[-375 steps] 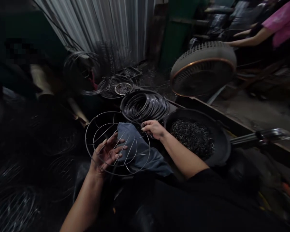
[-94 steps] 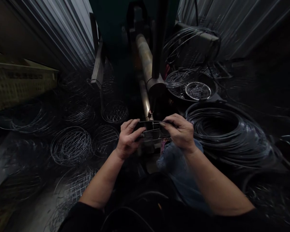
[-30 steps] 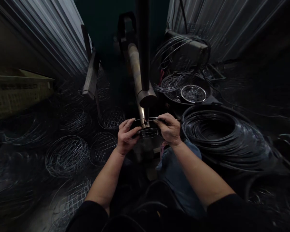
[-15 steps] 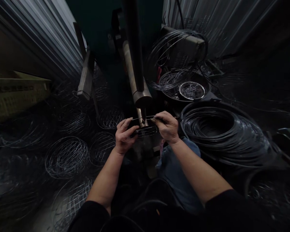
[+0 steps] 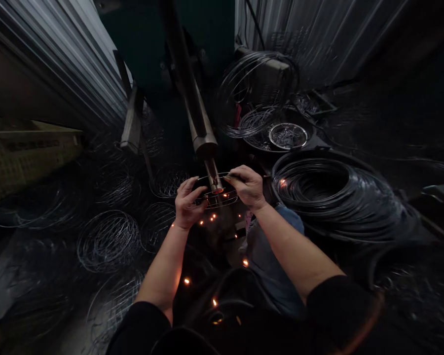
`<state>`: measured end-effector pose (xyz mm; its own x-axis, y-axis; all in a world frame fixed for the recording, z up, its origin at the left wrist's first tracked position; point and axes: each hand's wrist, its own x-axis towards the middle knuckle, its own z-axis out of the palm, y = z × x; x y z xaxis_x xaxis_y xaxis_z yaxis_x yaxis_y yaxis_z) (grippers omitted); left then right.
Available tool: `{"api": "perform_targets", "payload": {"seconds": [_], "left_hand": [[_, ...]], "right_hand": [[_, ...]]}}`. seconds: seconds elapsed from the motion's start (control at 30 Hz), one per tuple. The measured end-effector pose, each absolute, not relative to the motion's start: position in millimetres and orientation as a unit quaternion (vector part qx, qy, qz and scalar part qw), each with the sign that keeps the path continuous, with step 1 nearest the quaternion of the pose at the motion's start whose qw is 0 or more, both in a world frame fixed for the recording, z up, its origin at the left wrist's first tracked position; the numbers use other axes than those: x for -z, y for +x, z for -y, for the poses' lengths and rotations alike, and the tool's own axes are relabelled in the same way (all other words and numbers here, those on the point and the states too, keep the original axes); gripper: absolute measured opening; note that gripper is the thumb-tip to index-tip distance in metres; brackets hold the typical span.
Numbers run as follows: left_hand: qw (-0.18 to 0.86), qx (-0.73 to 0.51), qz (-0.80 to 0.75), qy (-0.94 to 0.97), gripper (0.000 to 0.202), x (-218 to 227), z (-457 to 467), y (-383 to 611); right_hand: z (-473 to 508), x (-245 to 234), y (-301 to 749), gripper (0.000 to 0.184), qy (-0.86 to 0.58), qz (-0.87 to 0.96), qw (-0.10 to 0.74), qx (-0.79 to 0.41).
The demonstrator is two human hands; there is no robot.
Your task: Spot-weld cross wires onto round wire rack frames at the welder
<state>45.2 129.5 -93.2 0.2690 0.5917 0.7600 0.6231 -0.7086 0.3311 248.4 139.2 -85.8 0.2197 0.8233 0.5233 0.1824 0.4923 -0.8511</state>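
Observation:
A small round-edged wire frame (image 5: 227, 201) is held between my two hands at the lower electrode (image 5: 215, 186) of a spot welder. My left hand (image 5: 188, 203) pinches the frame's left side between thumb and fingers. On the other side, my right hand (image 5: 247, 187) is closed on the upper wire, close to the electrode tip. Orange sparks (image 5: 213, 217) scatter below the frame and over my lap. A thick metal upper arm (image 5: 205, 140) of the welder comes down from above toward the frame. Exactly where the wires touch the electrodes is too dark to tell.
To the right lies a large coil of wire (image 5: 314, 190) in a dark tub. Behind it stands a metal bowl (image 5: 288, 137) of short wire pieces, beside a loose wire coil (image 5: 240, 74). Round wire grids (image 5: 109, 241) are piled at left, near a wooden bar (image 5: 130, 123).
Sparks have burst out around the electrode tip and fallen toward my lap. Both hands still hold the wire frame in nearly the same place. The view has shifted slightly.

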Motion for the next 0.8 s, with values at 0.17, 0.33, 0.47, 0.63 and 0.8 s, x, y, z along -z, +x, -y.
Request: {"api": "perform_targets", "payload": {"seconds": [0.17,0.33,0.47,0.63,0.8], "left_hand": [[0.115,0.452,0.421,-0.778,0.045,80.3,-93.3,50.2],[0.03,0.457,0.444,-0.77,0.033,107.8,-45.5,87.9],[-0.059,0.423,0.51,-0.747,0.042,145.6,-57.3,117.3],[-0.1,0.434,0.555,-0.703,0.052,170.4,-87.3,133.9],[-0.164,0.466,0.576,-0.651,0.059,165.1,-81.6,140.2]], "right_hand": [[-135.7,109.8,286.3,0.019,-0.454,0.522,0.653,-0.308],[-147.3,133.3,315.8,0.023,-0.386,0.504,0.6,-0.486],[-161.7,135.2,320.3,0.026,-0.372,0.497,0.574,-0.534],[-164.0,132.8,327.9,0.029,-0.377,0.487,0.554,-0.561],[-120.7,109.5,323.0,0.023,-0.4,0.548,0.536,-0.503]]}}
